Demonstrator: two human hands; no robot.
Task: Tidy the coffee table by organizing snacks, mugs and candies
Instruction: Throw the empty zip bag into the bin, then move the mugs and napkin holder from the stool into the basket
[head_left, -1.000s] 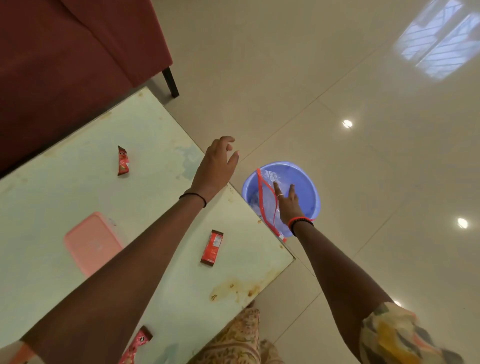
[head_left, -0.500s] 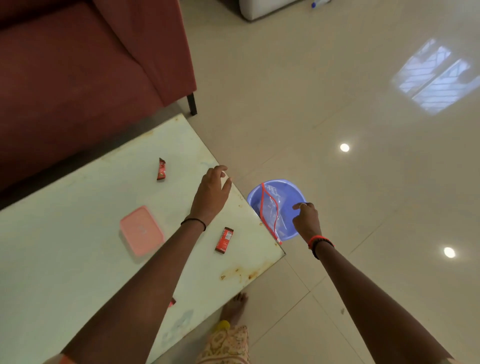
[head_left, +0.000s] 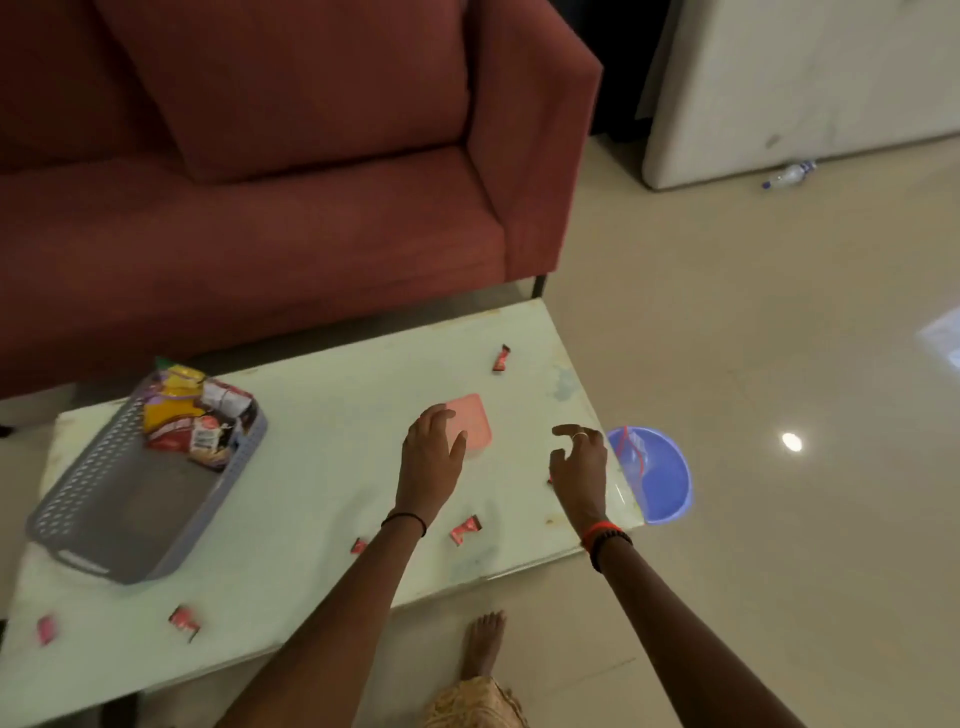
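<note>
My left hand (head_left: 432, 458) hovers over the pale green coffee table (head_left: 322, 467), fingers apart, its fingertips at the near edge of a flat pink lid (head_left: 475, 428). My right hand (head_left: 581, 467) is open above the table's right end, holding nothing, and it partly covers a red candy. Red candy wrappers lie scattered: one at the far right (head_left: 501, 358), one near my wrists (head_left: 466, 529), a small one (head_left: 359, 545) by my left forearm, and two at the front left (head_left: 184, 621) (head_left: 45, 629). A grey perforated basket (head_left: 119, 519) holds snack packets (head_left: 200, 423) at its far end.
A blue plastic basin (head_left: 667, 483) with a clear zip bag (head_left: 631, 447) in it sits on the tiled floor beside the table's right end. A dark red sofa (head_left: 291, 171) stands behind the table. My bare foot (head_left: 485, 642) is by the table's front edge. A plastic bottle (head_left: 789, 174) lies far right.
My right hand left the zip bag in the basin and came back over the table. My view swung left and up, bringing the basket and sofa into sight. My left hand moved onto the pink lid.
</note>
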